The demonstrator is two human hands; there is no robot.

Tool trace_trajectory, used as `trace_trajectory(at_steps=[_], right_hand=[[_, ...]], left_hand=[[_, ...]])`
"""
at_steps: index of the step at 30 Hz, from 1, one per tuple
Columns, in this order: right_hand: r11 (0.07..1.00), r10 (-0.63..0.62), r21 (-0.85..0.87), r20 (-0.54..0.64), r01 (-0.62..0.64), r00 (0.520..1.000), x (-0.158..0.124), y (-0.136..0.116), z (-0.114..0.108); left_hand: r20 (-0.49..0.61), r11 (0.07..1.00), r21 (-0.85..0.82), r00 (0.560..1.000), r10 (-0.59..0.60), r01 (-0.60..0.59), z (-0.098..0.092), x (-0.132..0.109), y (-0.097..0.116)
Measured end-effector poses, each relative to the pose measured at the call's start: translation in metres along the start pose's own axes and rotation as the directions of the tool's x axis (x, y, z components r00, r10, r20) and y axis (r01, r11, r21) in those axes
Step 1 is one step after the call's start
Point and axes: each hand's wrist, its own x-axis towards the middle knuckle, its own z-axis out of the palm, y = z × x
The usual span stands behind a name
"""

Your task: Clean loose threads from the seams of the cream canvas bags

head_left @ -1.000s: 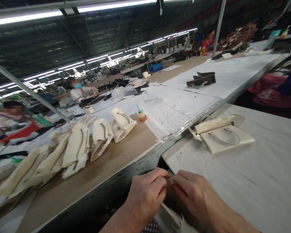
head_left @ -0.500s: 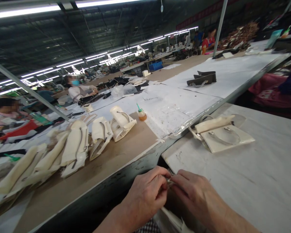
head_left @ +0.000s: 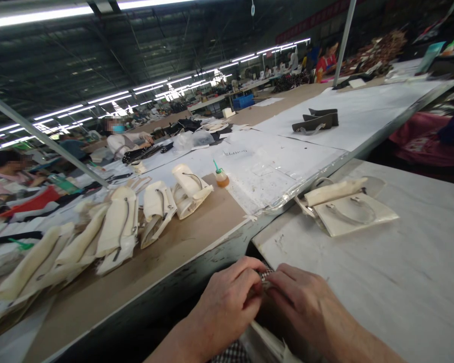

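My left hand [head_left: 230, 295] and my right hand [head_left: 308, 297] are close together at the bottom centre, fingers pinched. Both grip the edge of a cream bag piece [head_left: 268, 345], which hangs below them in my lap; the pinched spot is mostly covered by my fingers. To the right, an unfinished cream handbag [head_left: 355, 214] with a clear handle lies on the white-covered table [head_left: 419, 262]. On the brown-topped bench [head_left: 196, 232] to the left, several cream bag parts with zips [head_left: 117, 222] lie in a row.
A small glue bottle [head_left: 222, 178] with a green nozzle stands behind the bag parts. Dark folded pieces [head_left: 318, 121] lie farther back. A metal bench edge [head_left: 174, 282] runs diagonally before my hands. Co-workers sit at the left [head_left: 7, 176] and across the bench [head_left: 124, 141].
My fingers have shifted only slightly, still pinching the cream bag piece. Everything on the tables stays where it was.
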Motion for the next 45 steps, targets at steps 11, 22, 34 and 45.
trace_trajectory(at_steps=[11, 22, 34, 45], right_hand=[[0.997, -0.062, -0.038, -0.037, 0.06, 0.997, 0.001, 0.002, -0.004], [0.999, -0.02, 0.052, 0.075, 0.016, 0.997, 0.007, 0.004, -0.004], [0.999, -0.033, 0.034, 0.113, 0.029, 0.993, 0.013, 0.019, 0.0], [0.999, -0.048, 0.025, 0.096, 0.045, 0.994, 0.014, 0.016, 0.0]], left_hand=[[-0.129, 0.987, 0.128, 0.985, 0.118, -0.102, 0.01, -0.002, 0.0], [-0.123, 0.956, 0.115, 0.952, 0.282, -0.269, 0.01, 0.001, -0.006], [-0.201, 0.901, 0.218, 0.886, 0.417, -0.375, 0.021, 0.009, -0.02], [-0.205, 0.978, 0.093, 0.958, 0.201, -0.186, 0.02, 0.005, -0.021]])
